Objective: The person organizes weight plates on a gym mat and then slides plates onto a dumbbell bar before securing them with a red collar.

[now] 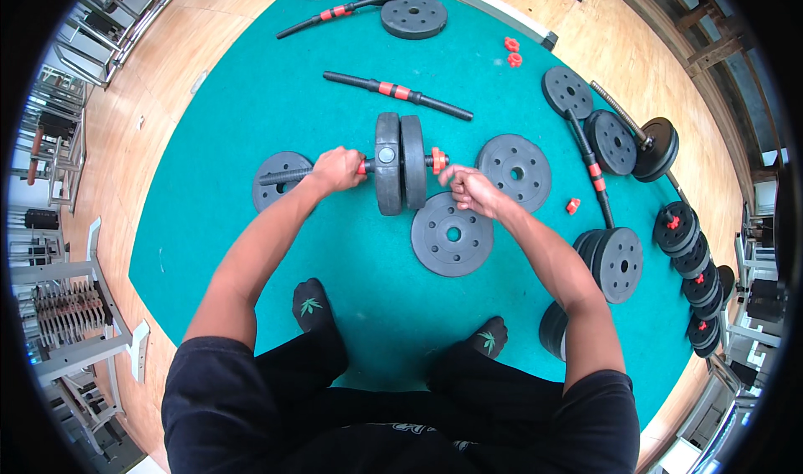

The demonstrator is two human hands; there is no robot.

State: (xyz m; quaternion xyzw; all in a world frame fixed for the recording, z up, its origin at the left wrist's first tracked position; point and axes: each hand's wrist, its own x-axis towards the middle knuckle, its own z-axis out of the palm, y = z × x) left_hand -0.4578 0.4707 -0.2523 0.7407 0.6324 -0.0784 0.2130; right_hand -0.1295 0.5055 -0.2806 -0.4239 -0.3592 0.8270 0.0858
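My left hand (338,170) is closed round the red middle of a dumbbell bar (288,176), left of two upright dark weight plates (388,163) on it. The bar lies level, its threaded left end over a flat plate (284,183). A red star-shaped nut (438,160) sits on the bar's right end, beyond the plates. Just below that nut is my right hand (473,191), fingers loosely curled and the index finger reaching towards it. Nothing shows in its grasp. Whether the fingertip touches the nut is unclear.
Flat plates (452,235) lie on the green mat (209,223), one near my right wrist. A spare bar (398,94) lies ahead, another (590,169) at the right. Loose red nuts (573,206) and stacked plates (621,265) are at the right. Gym machines (75,307) stand at the left.
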